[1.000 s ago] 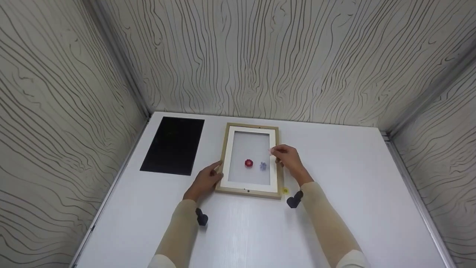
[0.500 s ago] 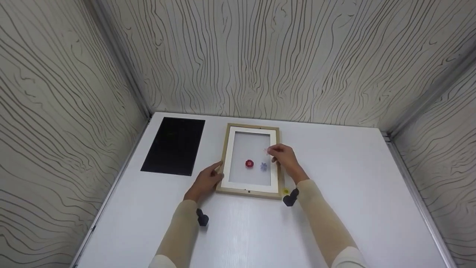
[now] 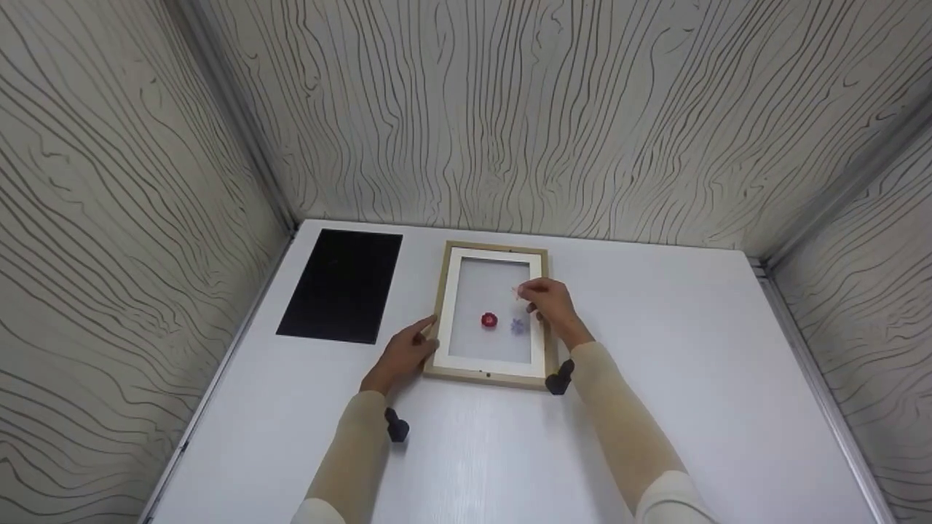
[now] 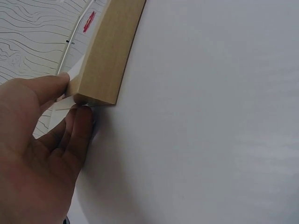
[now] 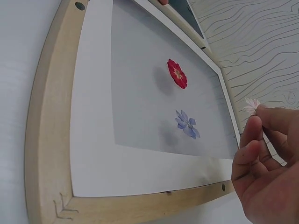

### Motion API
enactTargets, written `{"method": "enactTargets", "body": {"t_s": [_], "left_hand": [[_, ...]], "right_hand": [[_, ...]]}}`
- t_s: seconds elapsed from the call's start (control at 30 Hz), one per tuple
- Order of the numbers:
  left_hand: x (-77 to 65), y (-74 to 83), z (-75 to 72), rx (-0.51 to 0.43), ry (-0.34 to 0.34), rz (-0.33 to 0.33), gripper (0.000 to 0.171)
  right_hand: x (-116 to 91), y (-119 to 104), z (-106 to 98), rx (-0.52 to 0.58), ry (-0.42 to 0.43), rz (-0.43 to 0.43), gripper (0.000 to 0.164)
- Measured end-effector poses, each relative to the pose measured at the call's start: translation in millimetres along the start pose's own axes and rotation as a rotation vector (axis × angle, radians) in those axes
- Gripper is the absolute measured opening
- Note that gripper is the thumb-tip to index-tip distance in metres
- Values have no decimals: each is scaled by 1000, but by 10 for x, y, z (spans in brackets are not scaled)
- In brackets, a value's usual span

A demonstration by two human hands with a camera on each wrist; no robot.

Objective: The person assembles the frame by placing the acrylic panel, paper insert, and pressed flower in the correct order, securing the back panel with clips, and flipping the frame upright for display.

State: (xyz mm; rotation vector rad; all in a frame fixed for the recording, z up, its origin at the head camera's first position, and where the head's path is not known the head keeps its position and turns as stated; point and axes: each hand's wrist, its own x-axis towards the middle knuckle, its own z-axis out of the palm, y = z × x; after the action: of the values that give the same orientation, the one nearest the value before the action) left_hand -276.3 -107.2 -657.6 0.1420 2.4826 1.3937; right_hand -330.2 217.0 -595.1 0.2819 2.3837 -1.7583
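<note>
A wooden picture frame (image 3: pixel 441 287) with a white mat lies on the table. Inside its opening are a red flower (image 3: pixel 489 320) and a pale blue-violet flower (image 3: pixel 518 326), side by side and apart. My left hand (image 3: pixel 403 355) grips the frame's left edge; in the left wrist view, that hand's fingers (image 4: pixel 83 128) touch the wooden side. Over the upper right of the opening, my right hand (image 3: pixel 551 300) pinches a small pale pink flower (image 5: pixel 252 105) between thumb and fingertip. This flower is held above the surface, apart from the other two.
A black rectangular sheet (image 3: pixel 341 286) lies flat on the white table (image 3: pixel 684 364), left of the frame. Patterned panels (image 3: pixel 466 116) enclose the table at the back and both sides.
My right hand has moved left with the pink flower, from above the frame's right border to above the opening. The yellow flower near the lower right corner is now hidden. My left hand stays put.
</note>
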Motion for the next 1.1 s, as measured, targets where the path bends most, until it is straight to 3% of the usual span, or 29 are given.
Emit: {"method": "enactTargets", "body": {"t_s": [0.53, 1.1], "left_hand": [[10, -21, 0, -14, -18, -19, 58], [-5, -21, -1, -43, 1, 7, 57]], "right_hand": [[94, 45, 111, -95, 46, 33, 24], [215, 86, 118, -123, 69, 100, 23]]}}
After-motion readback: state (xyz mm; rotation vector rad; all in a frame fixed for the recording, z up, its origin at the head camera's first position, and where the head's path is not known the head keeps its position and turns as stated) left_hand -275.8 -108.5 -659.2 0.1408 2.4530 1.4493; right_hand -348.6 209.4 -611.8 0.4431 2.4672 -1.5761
